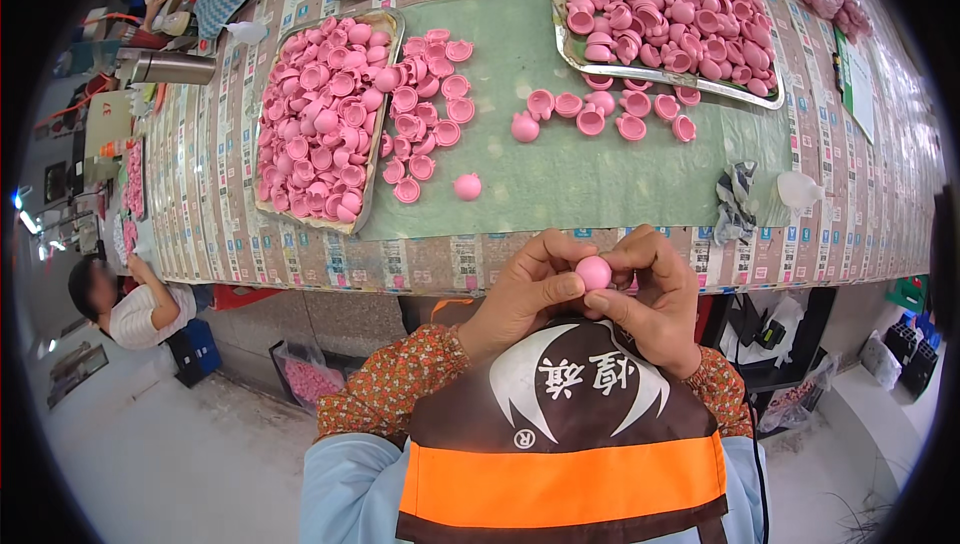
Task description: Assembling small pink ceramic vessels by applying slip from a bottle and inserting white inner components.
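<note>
Bright, fairly even light falls on my left hand (525,292), my right hand (652,289) and the pink ball (593,272) between my fingertips, all of which I see fairly crisply, with only soft shadows, though I can't tell where the main light comes from. Small white lights (28,223) glare at my far left, and the rim of the metal tray (690,83) gleams. The table's edge (450,290) bows, shapes lean and soften outward into a black round border, and a co-worker's head (92,287) is blurred.
</note>
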### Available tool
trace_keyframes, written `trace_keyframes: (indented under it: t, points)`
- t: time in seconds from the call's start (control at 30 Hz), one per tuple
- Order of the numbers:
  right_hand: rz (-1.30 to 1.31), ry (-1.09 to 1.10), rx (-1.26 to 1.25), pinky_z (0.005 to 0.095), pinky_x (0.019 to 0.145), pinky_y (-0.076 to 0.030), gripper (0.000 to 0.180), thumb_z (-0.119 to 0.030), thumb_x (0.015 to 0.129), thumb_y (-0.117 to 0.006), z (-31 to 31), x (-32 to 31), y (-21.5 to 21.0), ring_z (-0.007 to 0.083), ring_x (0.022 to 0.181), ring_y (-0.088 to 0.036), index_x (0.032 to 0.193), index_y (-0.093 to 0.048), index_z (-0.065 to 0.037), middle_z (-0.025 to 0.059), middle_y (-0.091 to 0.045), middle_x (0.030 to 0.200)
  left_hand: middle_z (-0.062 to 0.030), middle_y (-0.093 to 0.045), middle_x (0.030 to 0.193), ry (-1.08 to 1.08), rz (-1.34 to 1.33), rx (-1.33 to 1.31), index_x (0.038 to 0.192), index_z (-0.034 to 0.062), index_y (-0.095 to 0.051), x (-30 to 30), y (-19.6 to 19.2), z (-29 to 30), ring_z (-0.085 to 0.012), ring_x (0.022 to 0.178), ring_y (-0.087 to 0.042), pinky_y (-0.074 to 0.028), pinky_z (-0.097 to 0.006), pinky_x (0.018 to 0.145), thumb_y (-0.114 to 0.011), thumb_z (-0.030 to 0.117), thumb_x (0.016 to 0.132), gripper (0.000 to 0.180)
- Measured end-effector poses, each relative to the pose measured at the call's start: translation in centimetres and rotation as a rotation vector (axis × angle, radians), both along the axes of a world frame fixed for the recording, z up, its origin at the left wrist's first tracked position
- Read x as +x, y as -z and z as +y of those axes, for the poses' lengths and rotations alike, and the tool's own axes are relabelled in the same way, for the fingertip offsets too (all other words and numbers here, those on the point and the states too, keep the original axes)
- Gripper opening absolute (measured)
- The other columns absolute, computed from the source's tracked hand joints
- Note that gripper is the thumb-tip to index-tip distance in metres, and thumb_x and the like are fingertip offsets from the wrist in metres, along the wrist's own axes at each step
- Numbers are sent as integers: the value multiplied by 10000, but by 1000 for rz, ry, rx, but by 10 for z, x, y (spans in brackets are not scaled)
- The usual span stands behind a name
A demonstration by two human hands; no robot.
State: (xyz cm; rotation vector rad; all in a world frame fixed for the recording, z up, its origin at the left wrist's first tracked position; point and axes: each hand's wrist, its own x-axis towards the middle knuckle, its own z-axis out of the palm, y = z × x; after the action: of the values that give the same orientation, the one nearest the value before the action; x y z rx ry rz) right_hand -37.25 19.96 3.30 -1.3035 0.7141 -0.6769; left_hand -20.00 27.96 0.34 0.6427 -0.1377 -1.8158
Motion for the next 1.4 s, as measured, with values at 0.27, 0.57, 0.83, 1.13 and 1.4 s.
trace_keyframes:
  t: [0.27, 0.57, 0.83, 1.13, 1.4]
  points:
    - [351, 28, -850, 356, 724, -422, 377, 6, 716, -777, -17, 6, -7, 258, 803, -549, 1054, -616, -39, 99, -567, 904, -57, -570, 1189, 65, -138, 84, 1259, 93, -509, 7, -21, -15, -168, 1118, -589, -528, -357, 966, -676, 147, 948, 357]
    - [306, 91, -575, 383, 782, -458, 471, -71, 706, -834, -15, 5, -2, 282, 937, -555, 1127, -623, -60, 128, -537, 1043, -62, -554, 1215, 68, -183, 26, 1287, 76, -461, 15, -21, -14, -145, 1149, -563, -497, -318, 976, -617, 135, 977, 353]
    - [290, 56, -633, 354, 736, -464, 450, -100, 697, -858, -9, 6, 9, 253, 904, -551, 1095, -648, -74, 109, -529, 1010, -56, -545, 1225, 100, -216, -76, 1293, 67, -450, 17, -13, -8, -145, 1172, -543, -437, -310, 1032, -620, 105, 976, 362]
    - [258, -3, -798, 374, 658, -444, 375, -36, 656, -796, -14, 7, 6, 273, 765, -540, 1003, -656, -42, 85, -569, 875, -80, -593, 1185, 65, -462, -166, 1178, 61, -476, 14, -7, -2, -137, 1108, -586, -467, -289, 980, -657, -21, 921, 324]
    - [243, -14, -915, 367, 594, -438, 321, -38, 640, -801, -9, 6, 16, 256, 693, -558, 931, -663, -26, 78, -575, 806, -66, -600, 1155, 117, -454, -179, 1172, 60, -475, 17, 2, 1, -112, 1089, -578, -466, -275, 967, -619, 33, 971, 248]
